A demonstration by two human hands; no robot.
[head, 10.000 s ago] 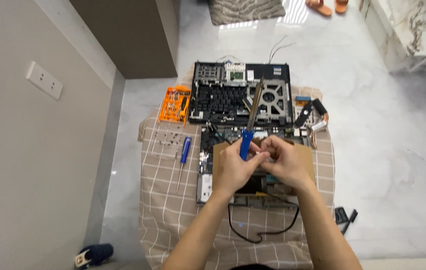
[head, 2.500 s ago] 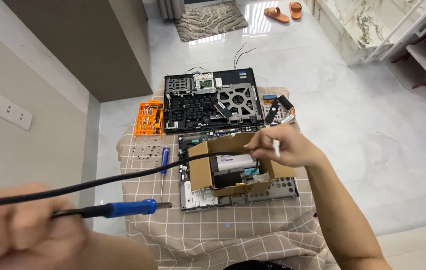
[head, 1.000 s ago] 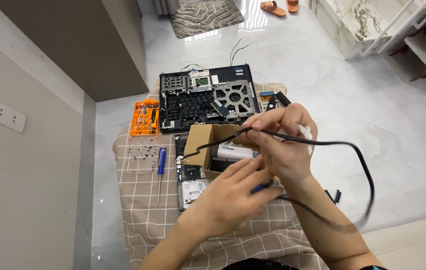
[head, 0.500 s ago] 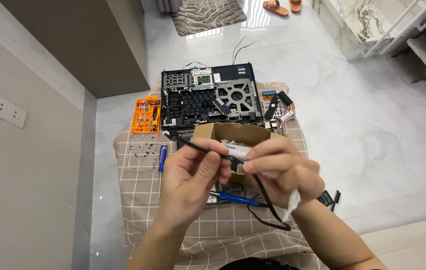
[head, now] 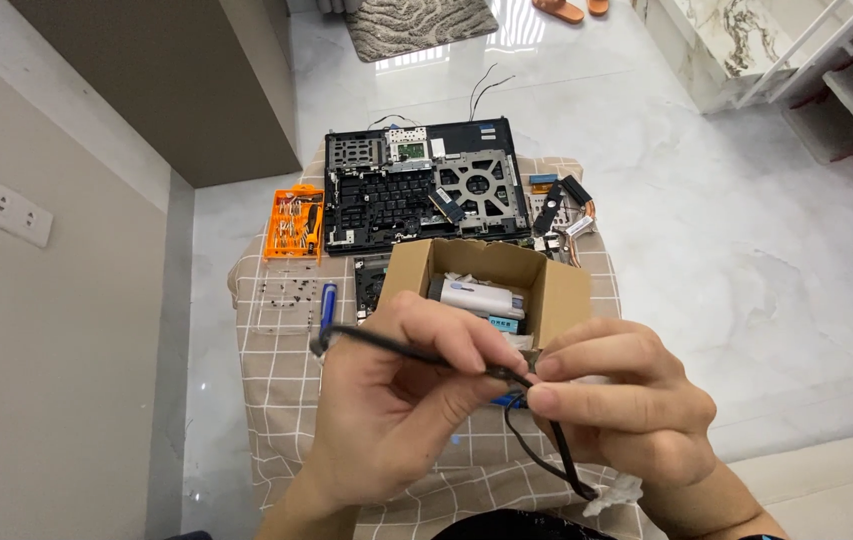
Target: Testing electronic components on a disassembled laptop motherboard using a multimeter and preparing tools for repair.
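Table (head: 276, 400) has a beige checked cloth. Far edge: opened black laptop chassis (head: 426, 190), fan and circuit boards exposed. Orange screwdriver kit (head: 294, 222) just left of it, loose black parts (head: 558, 205) just right. Blue screwdriver (head: 326, 303) lies near a clear tray of screws (head: 281, 295). White wall outlet (head: 8, 209) left; patterned rug (head: 421, 25) and sandals (head: 571, 8) on the glossy floor beyond.

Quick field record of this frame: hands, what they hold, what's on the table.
left hand: pinches black cable
right hand: pinches same cable; white scrap at its lower end
cardboard box: open, white and blue items inside
laptop chassis: opened, behind box
orange tool case: left of chassis
blue screwdriver: on checked cloth
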